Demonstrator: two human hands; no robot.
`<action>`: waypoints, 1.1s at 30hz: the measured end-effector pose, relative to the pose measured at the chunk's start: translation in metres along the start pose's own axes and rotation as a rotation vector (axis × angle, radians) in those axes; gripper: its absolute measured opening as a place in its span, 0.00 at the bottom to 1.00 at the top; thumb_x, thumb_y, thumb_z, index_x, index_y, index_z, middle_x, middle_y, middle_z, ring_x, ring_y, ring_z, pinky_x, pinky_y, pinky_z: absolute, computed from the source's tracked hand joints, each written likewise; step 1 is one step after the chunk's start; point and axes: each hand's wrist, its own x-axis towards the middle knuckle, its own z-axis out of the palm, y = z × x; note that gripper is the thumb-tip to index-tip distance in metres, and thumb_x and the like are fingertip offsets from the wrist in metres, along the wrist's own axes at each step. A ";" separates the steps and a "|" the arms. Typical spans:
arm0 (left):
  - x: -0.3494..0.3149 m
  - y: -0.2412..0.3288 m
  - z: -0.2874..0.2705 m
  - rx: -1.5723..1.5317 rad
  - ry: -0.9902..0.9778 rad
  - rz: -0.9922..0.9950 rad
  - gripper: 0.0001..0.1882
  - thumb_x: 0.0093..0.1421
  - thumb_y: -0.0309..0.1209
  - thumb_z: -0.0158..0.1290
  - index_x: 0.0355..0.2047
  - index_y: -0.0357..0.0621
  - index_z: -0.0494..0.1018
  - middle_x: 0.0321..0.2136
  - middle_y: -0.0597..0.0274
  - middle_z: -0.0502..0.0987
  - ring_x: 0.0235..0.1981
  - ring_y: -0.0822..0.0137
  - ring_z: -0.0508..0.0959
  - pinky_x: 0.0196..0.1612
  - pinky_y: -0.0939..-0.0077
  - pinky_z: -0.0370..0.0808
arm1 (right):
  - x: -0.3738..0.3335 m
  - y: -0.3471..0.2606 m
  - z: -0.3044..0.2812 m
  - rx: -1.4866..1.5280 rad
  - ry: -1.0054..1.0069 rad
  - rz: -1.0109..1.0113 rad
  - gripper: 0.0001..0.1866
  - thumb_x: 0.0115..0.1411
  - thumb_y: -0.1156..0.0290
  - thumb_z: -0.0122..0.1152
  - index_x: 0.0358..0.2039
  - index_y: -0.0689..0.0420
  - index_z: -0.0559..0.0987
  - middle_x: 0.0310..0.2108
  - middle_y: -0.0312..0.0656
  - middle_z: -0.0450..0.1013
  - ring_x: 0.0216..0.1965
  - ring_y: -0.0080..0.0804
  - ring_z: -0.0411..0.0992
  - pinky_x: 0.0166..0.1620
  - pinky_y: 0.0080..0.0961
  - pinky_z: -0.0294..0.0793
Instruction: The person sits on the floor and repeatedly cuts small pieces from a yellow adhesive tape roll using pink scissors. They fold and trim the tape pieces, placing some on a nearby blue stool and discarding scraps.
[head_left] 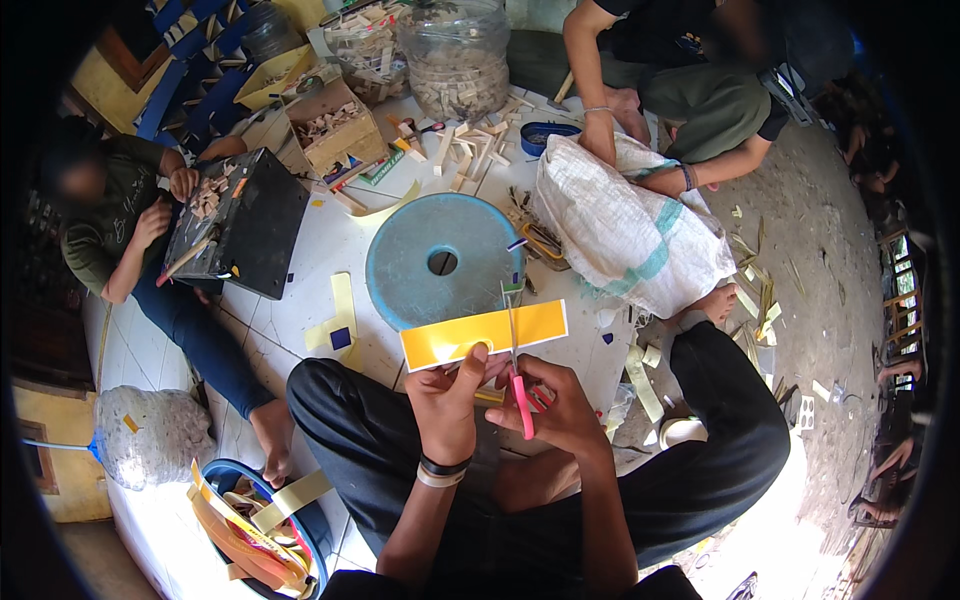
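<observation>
Head view: left hand (445, 395) pinches yellow strip (485, 335) lying crosswise; right hand (560, 405) grips upright scissors (518, 375).

- scissors (517, 385): handles mostly buried in right hand (553, 405); blade edges too thin to tell whether parted.
- yellow strip (485, 335): lower edge covered by left hand (447, 395).
- sack (625, 230): contents hidden.
- bucket (262, 520): cut off by lower edge.
- jar (458, 55): top cut off; pieces inside too small to tell.
</observation>
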 end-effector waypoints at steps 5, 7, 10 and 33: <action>0.000 0.002 0.002 -0.022 -0.006 0.000 0.10 0.66 0.27 0.60 0.44 0.32 0.78 0.34 0.53 0.84 0.35 0.62 0.86 0.43 0.69 0.85 | 0.000 -0.004 -0.002 0.012 -0.015 0.020 0.23 0.49 0.64 0.82 0.40 0.63 0.81 0.31 0.35 0.77 0.33 0.22 0.74 0.41 0.23 0.73; 0.000 0.002 0.002 -0.026 -0.005 -0.006 0.10 0.66 0.26 0.60 0.44 0.32 0.78 0.34 0.53 0.84 0.35 0.62 0.86 0.43 0.68 0.85 | -0.002 -0.006 -0.003 0.031 -0.031 0.051 0.25 0.49 0.62 0.82 0.42 0.61 0.81 0.32 0.32 0.76 0.36 0.19 0.71 0.42 0.21 0.71; 0.000 0.001 0.002 -0.026 0.011 -0.006 0.10 0.65 0.26 0.60 0.44 0.32 0.78 0.34 0.53 0.84 0.35 0.62 0.86 0.44 0.68 0.85 | -0.003 -0.006 -0.003 -0.001 -0.017 0.046 0.24 0.49 0.61 0.83 0.39 0.61 0.80 0.30 0.30 0.74 0.33 0.17 0.69 0.39 0.19 0.69; 0.027 0.000 -0.015 0.103 0.053 0.160 0.10 0.65 0.25 0.60 0.44 0.33 0.78 0.36 0.58 0.83 0.36 0.67 0.85 0.44 0.71 0.83 | 0.042 0.004 0.009 0.107 -0.060 -0.101 0.23 0.52 0.67 0.81 0.45 0.62 0.81 0.31 0.33 0.78 0.31 0.18 0.75 0.39 0.21 0.75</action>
